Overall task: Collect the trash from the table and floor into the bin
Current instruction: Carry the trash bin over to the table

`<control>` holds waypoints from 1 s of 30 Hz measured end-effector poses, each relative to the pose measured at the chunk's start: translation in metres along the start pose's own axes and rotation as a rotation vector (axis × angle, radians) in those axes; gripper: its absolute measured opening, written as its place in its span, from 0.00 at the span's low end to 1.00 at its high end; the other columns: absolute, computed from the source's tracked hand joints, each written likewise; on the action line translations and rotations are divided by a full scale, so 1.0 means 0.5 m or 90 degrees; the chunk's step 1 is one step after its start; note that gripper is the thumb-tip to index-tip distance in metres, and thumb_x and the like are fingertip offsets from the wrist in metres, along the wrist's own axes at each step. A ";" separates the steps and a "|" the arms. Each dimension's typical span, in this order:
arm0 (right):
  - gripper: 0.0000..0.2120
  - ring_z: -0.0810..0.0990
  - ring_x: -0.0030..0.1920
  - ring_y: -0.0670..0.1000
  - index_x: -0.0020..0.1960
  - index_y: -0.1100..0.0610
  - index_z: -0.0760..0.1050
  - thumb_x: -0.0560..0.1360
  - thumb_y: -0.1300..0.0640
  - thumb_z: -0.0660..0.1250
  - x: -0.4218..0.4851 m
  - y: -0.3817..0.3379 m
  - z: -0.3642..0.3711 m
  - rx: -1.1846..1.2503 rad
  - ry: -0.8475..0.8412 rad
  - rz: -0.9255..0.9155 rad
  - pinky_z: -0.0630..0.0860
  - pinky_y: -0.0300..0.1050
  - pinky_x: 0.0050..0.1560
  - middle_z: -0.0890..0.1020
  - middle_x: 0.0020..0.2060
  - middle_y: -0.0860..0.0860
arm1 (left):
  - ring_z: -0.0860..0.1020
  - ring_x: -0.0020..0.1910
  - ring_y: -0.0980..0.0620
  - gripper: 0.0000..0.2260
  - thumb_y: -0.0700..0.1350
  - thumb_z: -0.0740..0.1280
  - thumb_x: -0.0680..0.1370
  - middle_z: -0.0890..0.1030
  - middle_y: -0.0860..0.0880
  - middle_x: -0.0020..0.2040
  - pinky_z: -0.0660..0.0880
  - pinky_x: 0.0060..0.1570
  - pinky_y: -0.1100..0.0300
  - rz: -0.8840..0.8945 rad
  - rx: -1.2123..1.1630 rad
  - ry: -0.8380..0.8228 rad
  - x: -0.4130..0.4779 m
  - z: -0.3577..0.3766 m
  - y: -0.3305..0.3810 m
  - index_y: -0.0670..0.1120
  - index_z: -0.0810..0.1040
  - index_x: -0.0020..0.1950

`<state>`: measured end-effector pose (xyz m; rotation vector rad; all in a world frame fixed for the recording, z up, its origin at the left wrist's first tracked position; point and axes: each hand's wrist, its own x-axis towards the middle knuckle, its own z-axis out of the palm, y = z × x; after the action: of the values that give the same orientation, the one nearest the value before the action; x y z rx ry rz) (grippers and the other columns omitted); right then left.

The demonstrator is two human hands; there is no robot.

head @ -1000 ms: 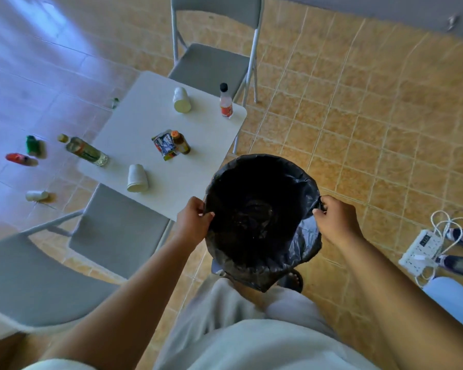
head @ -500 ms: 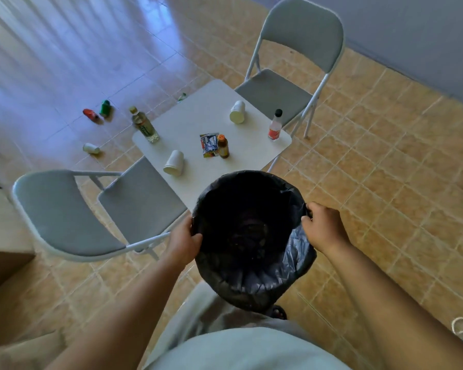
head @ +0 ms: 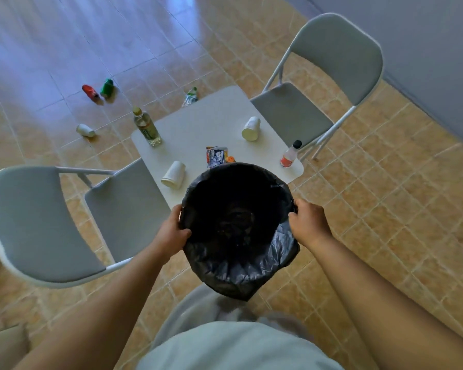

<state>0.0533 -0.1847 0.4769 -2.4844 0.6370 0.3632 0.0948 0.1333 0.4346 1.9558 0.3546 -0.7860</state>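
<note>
Tan square floor tiles run under a small white square table, flanked by two grey padded folding chairs, with a grey wall at the far right. The left hand and right hand each curl their fingers over opposite sides of the rim of a round bin lined with a black plastic bag, held between them above the table's near edge. Beyond the left hand lie a tipped white paper cup and a clear bottle with a yellow-green label. Beyond the right hand stands a small black-capped bottle with a red label. Between them lie a blue-and-white snack wrapper and a second paper cup. Far past the left hand, on the floor, lie a red container, a green container, a white floor cup and a crumpled clear bottle. All print is too blurred to read.
</note>
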 end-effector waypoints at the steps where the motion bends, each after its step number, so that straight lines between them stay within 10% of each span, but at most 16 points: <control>1: 0.08 0.78 0.43 0.60 0.50 0.58 0.76 0.75 0.63 0.60 0.023 -0.010 -0.004 0.000 -0.002 -0.007 0.71 0.44 0.42 0.81 0.43 0.57 | 0.79 0.52 0.41 0.31 0.33 0.63 0.74 0.77 0.43 0.55 0.81 0.46 0.42 0.001 0.011 0.016 0.011 -0.003 0.006 0.56 0.62 0.72; 12: 0.09 0.75 0.41 0.55 0.51 0.57 0.74 0.72 0.64 0.63 0.221 -0.125 0.015 -0.059 -0.159 -0.190 0.69 0.43 0.41 0.76 0.38 0.51 | 0.79 0.45 0.49 0.30 0.37 0.66 0.74 0.78 0.52 0.49 0.81 0.37 0.54 -0.103 -0.080 0.185 0.021 -0.009 -0.010 0.59 0.63 0.72; 30: 0.20 0.78 0.53 0.64 0.64 0.53 0.73 0.74 0.63 0.57 0.467 -0.284 0.100 -0.224 -0.337 -0.499 0.75 0.48 0.50 0.79 0.56 0.63 | 0.80 0.50 0.39 0.26 0.32 0.62 0.71 0.81 0.44 0.52 0.78 0.48 0.39 -0.280 -0.447 0.506 0.020 0.219 -0.007 0.56 0.69 0.64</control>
<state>0.3185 -0.1362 0.4102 -2.5480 -0.6487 0.8137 0.0590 0.0394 0.3894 1.4312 1.3656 -0.0496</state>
